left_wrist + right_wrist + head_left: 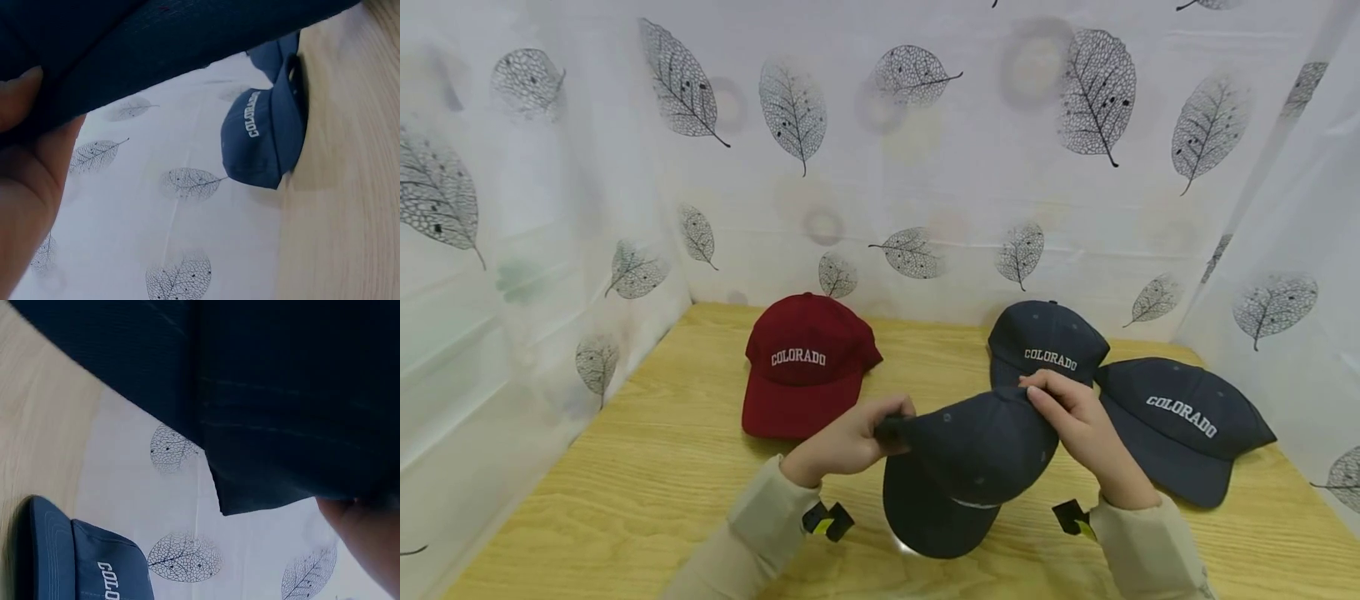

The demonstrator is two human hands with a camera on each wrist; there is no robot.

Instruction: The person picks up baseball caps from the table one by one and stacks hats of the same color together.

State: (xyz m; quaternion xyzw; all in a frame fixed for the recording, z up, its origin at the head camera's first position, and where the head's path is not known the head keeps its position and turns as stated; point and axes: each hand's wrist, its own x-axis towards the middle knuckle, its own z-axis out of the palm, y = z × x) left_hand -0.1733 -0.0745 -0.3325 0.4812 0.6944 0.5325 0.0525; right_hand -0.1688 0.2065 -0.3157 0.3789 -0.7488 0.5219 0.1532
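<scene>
Both hands hold a dark navy baseball cap (pixel 977 442) over the front middle of the table, its brim pointing down toward the person. The left hand (pixel 857 433) grips the cap's left edge, thumb on the cloth, as the left wrist view also shows. On the opposite side the right hand (pixel 1078 417) pinches the cap between thumb and fingers. White lettering on its front shows only as a thin strip in the head view. Behind the right hand stands another navy cap (pixel 1037 333) reading COLORADO, partly covered by the held cap.
A red COLORADO cap (pixel 808 358) sits at the back left of the wooden table (pixel 625 467). A third navy cap (pixel 1180 417) rests at the right, beside the one behind. A white leaf-patterned curtain (pixel 865 183) encloses the back and sides.
</scene>
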